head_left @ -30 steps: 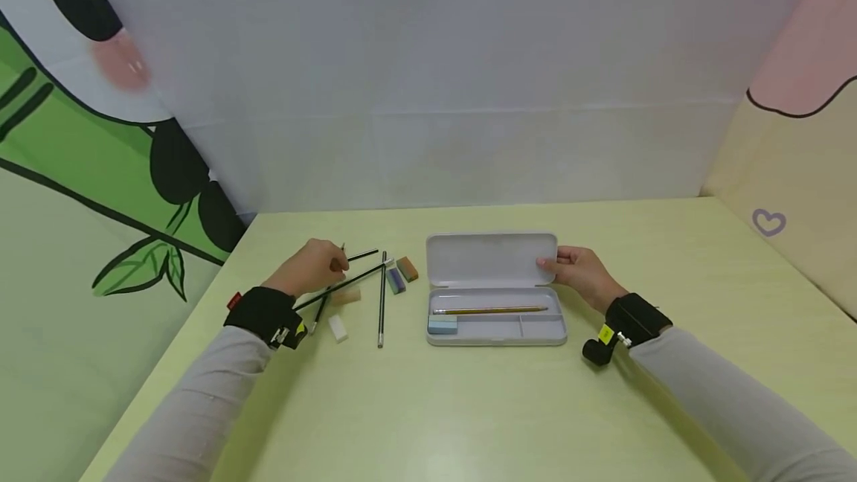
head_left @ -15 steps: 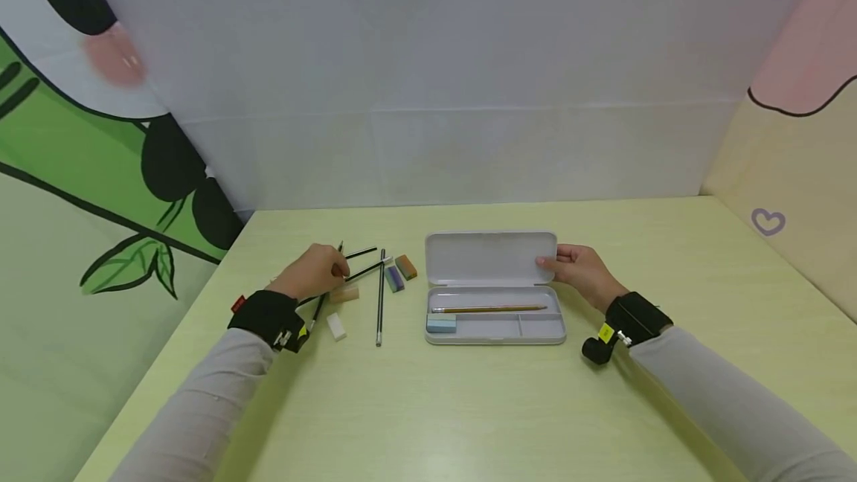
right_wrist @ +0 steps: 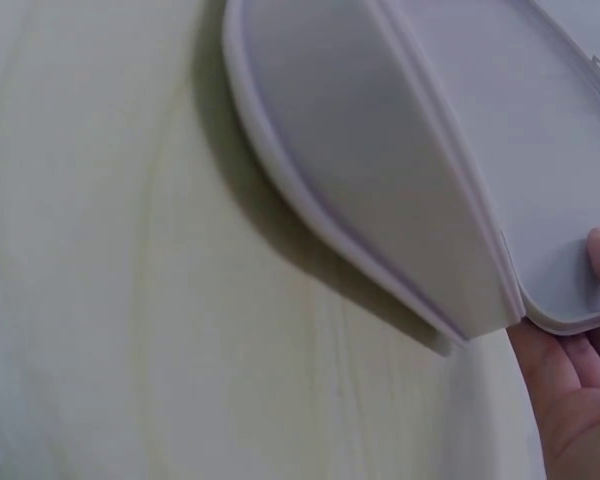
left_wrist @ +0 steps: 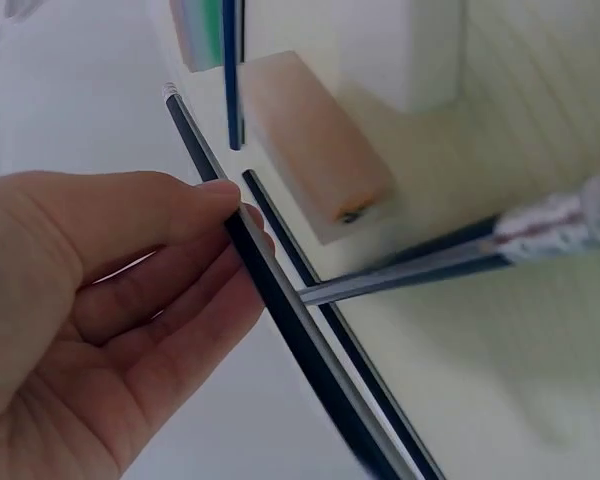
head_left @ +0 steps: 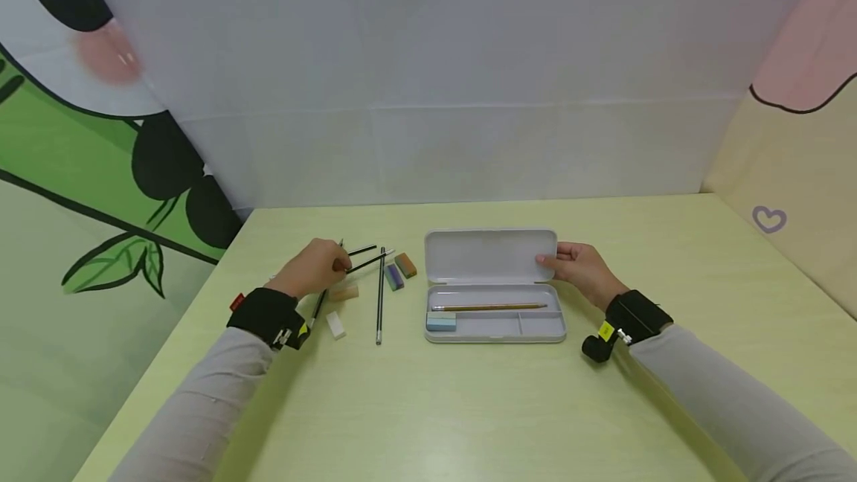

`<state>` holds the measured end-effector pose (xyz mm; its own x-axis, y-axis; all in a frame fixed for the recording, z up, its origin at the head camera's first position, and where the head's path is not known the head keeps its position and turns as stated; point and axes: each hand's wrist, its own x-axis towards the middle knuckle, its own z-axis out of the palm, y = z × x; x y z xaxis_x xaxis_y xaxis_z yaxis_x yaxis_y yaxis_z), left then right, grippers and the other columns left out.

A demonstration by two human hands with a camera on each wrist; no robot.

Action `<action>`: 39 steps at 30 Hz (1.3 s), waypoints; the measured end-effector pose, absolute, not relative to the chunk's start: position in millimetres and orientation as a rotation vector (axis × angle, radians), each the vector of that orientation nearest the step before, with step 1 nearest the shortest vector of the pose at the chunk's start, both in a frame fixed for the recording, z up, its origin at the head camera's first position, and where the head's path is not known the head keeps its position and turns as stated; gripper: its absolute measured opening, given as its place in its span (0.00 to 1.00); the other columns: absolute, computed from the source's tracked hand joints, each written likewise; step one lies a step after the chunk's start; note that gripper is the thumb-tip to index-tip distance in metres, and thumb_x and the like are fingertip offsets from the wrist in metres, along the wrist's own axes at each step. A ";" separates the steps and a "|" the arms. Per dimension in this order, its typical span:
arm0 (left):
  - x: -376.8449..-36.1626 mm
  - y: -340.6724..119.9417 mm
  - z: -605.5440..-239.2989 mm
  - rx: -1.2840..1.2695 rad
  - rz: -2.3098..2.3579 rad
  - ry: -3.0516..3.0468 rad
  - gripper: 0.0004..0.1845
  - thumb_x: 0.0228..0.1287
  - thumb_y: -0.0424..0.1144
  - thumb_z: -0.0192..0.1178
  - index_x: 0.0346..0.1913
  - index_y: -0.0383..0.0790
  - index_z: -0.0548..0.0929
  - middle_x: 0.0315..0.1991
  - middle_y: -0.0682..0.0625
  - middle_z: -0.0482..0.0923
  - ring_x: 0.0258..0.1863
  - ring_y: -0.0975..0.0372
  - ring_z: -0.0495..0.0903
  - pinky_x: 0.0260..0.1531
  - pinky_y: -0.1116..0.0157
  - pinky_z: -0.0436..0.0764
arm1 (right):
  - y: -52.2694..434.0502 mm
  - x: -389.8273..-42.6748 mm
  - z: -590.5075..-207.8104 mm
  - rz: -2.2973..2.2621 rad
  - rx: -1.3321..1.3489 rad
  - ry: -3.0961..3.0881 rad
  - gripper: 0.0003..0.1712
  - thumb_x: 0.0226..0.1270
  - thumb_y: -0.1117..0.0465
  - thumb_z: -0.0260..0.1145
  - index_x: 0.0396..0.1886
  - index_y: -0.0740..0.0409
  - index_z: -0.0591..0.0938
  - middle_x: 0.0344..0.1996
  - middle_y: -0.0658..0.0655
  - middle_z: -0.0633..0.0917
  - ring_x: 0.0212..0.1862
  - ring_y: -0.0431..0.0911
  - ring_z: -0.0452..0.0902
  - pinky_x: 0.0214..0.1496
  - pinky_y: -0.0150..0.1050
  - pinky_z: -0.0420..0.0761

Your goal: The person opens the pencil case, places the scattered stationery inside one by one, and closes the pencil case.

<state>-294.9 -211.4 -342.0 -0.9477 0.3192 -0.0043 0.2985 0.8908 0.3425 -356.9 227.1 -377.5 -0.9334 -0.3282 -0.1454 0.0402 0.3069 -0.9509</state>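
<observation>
Desk (head_left: 469,407) carries everything. Case (head_left: 485,326) sits on it, lid (head_left: 478,257) tipped back at the hinge. Looks thin, stiff, light; probably slides if pushed, so take it by the rims. Right hand (head_left: 584,271) grips lid's right edge, thumb on inner face, fingers behind. Left hand (head_left: 312,268), left of case, pinches a dark pencil (head_left: 370,262) between thumb and fingers. Held pencil is tilted, pale end toward case; crosses another in head view, contact unclear. Should handle light, stiff, smooth, may twist in the pinch; mid-shaft is the place to hold. Three more dark pencils on desk: near pencil (head_left: 380,311) between left hand and case, low pencil (head_left: 320,307) running under left hand, far pencil (head_left: 362,250) beyond the fingers. Gold pencil (head_left: 495,308) lies in case's rear long compartment. Orange eraser (head_left: 405,265) and purple eraser (head_left: 394,277) side by side; tan eraser (head_left: 344,292) just beside left hand; white eraser (head_left: 335,326) closer to person; blue eraser (head_left: 441,323) in front left compartment. Erasers likely soft, grippy; pinch the sides.
</observation>
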 end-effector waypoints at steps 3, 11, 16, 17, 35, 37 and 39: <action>-295.1 -207.6 -335.6 0.502 0.535 3.011 0.11 0.61 0.24 0.56 0.44 0.28 0.85 0.41 0.35 0.84 0.41 0.47 0.83 0.42 0.55 0.82 | 227.8 -359.2 -376.7 -1.659 -0.263 2.270 0.33 0.68 0.57 0.62 0.66 0.73 0.68 0.63 0.72 0.73 0.41 0.27 0.79 0.48 0.26 0.81; -296.4 -196.7 -322.7 0.503 0.515 3.052 0.11 0.61 0.25 0.57 0.43 0.29 0.86 0.40 0.37 0.85 0.37 0.51 0.82 0.39 0.56 0.82 | 229.1 -364.2 -375.8 -1.661 -0.275 2.263 0.33 0.68 0.57 0.63 0.65 0.74 0.68 0.61 0.69 0.76 0.41 0.26 0.79 0.48 0.26 0.81; -297.2 -188.6 -313.5 0.516 0.547 3.070 0.09 0.60 0.25 0.58 0.41 0.30 0.86 0.37 0.38 0.85 0.36 0.52 0.82 0.38 0.56 0.81 | 230.1 -366.2 -376.3 -1.659 -0.278 2.262 0.33 0.68 0.57 0.62 0.65 0.74 0.68 0.61 0.69 0.76 0.41 0.26 0.79 0.48 0.26 0.81; -297.3 -187.0 -311.6 0.516 0.555 3.072 0.09 0.60 0.25 0.59 0.41 0.30 0.86 0.37 0.38 0.85 0.36 0.52 0.83 0.38 0.56 0.82 | 230.3 -366.8 -376.3 -1.660 -0.279 2.261 0.33 0.68 0.57 0.62 0.65 0.74 0.68 0.60 0.68 0.77 0.41 0.26 0.79 0.48 0.26 0.81; -307.0 -155.2 -285.6 0.568 0.589 3.102 0.10 0.62 0.26 0.58 0.43 0.32 0.86 0.39 0.39 0.85 0.36 0.53 0.83 0.39 0.57 0.81 | 233.2 -376.5 -380.2 -1.673 -0.293 2.249 0.33 0.68 0.58 0.62 0.65 0.74 0.68 0.58 0.64 0.80 0.40 0.26 0.79 0.48 0.26 0.81; -308.3 -152.1 -284.0 0.576 0.592 3.103 0.10 0.62 0.26 0.58 0.43 0.32 0.86 0.38 0.39 0.85 0.36 0.54 0.83 0.39 0.58 0.82 | 233.2 -377.4 -381.0 -1.669 -0.299 2.251 0.33 0.68 0.57 0.62 0.65 0.74 0.68 0.60 0.66 0.78 0.40 0.26 0.79 0.48 0.26 0.81; -309.6 -148.5 -282.7 0.581 0.599 3.104 0.09 0.62 0.26 0.58 0.42 0.32 0.86 0.38 0.39 0.85 0.36 0.54 0.83 0.39 0.58 0.82 | 233.2 -377.9 -381.7 -1.670 -0.302 2.249 0.33 0.68 0.57 0.62 0.65 0.74 0.68 0.61 0.68 0.77 0.40 0.26 0.79 0.48 0.26 0.81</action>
<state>-309.6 -148.5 -282.7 -0.9321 0.3351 0.1376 0.3623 0.8654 0.3462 -377.9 233.2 -381.7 -0.9255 -0.3557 -0.1303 0.0219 0.2932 -0.9558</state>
